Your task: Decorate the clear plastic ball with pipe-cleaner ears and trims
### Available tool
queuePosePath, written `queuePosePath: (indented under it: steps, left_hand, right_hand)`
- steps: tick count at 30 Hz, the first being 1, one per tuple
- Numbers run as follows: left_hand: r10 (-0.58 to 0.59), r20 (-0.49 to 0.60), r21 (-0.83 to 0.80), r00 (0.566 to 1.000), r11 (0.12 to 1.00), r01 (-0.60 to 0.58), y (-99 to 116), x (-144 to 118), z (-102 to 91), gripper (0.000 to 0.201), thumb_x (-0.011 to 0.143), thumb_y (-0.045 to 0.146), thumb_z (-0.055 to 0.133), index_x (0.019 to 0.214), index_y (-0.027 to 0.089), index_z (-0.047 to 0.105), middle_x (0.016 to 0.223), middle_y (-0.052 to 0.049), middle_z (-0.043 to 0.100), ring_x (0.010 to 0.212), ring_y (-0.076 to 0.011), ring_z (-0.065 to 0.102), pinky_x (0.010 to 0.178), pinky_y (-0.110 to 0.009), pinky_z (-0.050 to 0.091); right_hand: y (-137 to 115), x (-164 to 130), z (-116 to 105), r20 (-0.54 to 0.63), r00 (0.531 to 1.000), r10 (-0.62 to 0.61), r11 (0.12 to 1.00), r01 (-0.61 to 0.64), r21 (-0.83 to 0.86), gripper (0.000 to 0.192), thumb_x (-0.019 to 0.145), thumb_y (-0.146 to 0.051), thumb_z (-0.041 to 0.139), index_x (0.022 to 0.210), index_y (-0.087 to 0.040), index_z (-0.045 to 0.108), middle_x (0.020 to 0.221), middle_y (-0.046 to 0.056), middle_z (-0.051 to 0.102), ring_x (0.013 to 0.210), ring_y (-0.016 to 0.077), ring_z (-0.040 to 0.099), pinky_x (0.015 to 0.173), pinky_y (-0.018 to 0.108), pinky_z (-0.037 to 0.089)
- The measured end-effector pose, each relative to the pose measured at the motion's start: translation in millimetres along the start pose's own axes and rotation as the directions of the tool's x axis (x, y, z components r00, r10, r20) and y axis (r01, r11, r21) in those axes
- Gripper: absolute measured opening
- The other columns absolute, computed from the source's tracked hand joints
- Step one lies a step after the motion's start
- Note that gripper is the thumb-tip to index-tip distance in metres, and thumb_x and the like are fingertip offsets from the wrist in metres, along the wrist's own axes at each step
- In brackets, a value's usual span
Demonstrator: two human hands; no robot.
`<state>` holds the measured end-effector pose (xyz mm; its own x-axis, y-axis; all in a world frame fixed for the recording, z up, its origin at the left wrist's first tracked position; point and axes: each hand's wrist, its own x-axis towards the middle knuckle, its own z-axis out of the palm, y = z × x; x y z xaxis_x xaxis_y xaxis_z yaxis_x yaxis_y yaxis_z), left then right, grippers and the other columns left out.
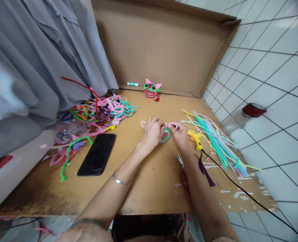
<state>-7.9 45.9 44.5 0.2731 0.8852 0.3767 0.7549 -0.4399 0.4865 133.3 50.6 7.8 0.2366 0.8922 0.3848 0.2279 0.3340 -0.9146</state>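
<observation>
**Both hands closed on a small pipe-cleaner piece at mid-table**

Where the brown table (149,191) runs back to meet an upright cardboard panel (161,47), grey fabric (33,67) hangs along its left edge and white wall tiles (272,67) close off the right. Loose tangle of mixed-colour pipe cleaners (101,112) lies at the left rear, spilling forward toward a clear plastic bag (67,131). Bundle of straight pipe cleaners (217,139), mostly teal, lilac and yellow-green, fans across the right side.

Black phone (97,154) lies flat, screen up, left of the forearms. Black cord (242,191) trails off the right front corner from a yellow glue gun (195,138), which rests just beside the right hand. Glass jar with red lid (245,116) sits on its side at the table's right edge against the tiles.

Left hand (152,131) and right hand (179,134) meet near the table's centre, fingers curled tight around a small pink-and-green pipe-cleaner piece (167,132); pink loops stick out on both sides of the grip and a green curve shows between the hands. Piece is low over the table; contact with the surface cannot be told.

Scissors (179,160) lie partly hidden under the right forearm. Finished pink-eared figure (151,89) stands at the rear by the cardboard, a green-and-white marker (133,84) just to its left.
</observation>
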Motion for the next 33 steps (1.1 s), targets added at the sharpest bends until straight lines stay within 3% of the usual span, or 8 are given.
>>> queuePosePath:
  steps: [7,16,22,28,33]
  left_hand:
    - [-0.032,0.007,0.041,0.999,0.999,0.032,-4,2,3.3,0.015,0.086,0.027,0.057,0.091,0.023,0.071,0.1,-0.006,0.065,0.094,-0.0232,0.057,0.08,-0.035,0.041]
    - [-0.06,0.045,0.014,0.997,0.998,0.06,-4,7,0.1,0.016,0.084,0.026,0.057,0.09,0.021,0.071,0.098,-0.007,0.064,0.095,-0.0229,0.058,0.082,-0.034,0.044]
    - [-0.024,-0.004,-0.028,1.0,0.999,0.024,-10,8,3.8,0.015,0.083,0.024,0.056,0.088,0.02,0.069,0.095,-0.007,0.063,0.093,-0.0221,0.058,0.086,-0.035,0.045]
    - [0.04,-0.057,-0.122,0.998,0.991,-0.047,-12,6,6.7,0.015,0.08,0.017,0.056,0.092,0.018,0.066,0.097,-0.007,0.065,0.094,-0.0215,0.058,0.089,-0.036,0.046]
    - [0.033,-0.093,-0.21,0.995,0.976,-0.052,-6,5,9.0,0.017,0.087,0.024,0.053,0.097,0.018,0.067,0.097,-0.007,0.07,0.09,-0.0197,0.06,0.085,-0.034,0.047]
  right_hand:
    - [1,0,2,0.004,1.0,-0.03,0.999,0.03,-0.037,0.018,0.072,-0.037,0.061,0.065,-0.02,0.066,0.068,0.002,0.063,0.069,0.0165,0.054,0.068,0.029,0.043]
    - [4,2,3,0.013,0.998,-0.056,0.998,0.056,0.002,0.016,0.071,-0.034,0.063,0.062,-0.021,0.064,0.068,0.001,0.061,0.07,0.0165,0.054,0.068,0.029,0.043]
    - [7,2,5,0.035,0.997,-0.066,0.998,0.066,0.007,0.017,0.075,-0.033,0.062,0.064,-0.021,0.065,0.067,0.0,0.059,0.07,0.0165,0.053,0.07,0.03,0.043]
    - [4,2,6,0.02,1.0,0.006,1.0,-0.006,0.011,0.01,0.07,-0.027,0.064,0.062,-0.021,0.064,0.072,0.001,0.061,0.073,0.0165,0.055,0.072,0.029,0.045]
    - [7,4,6,0.02,1.0,0.024,0.999,-0.025,0.037,0.009,0.068,-0.027,0.062,0.062,-0.02,0.063,0.071,0.0,0.059,0.072,0.0155,0.054,0.071,0.028,0.045]
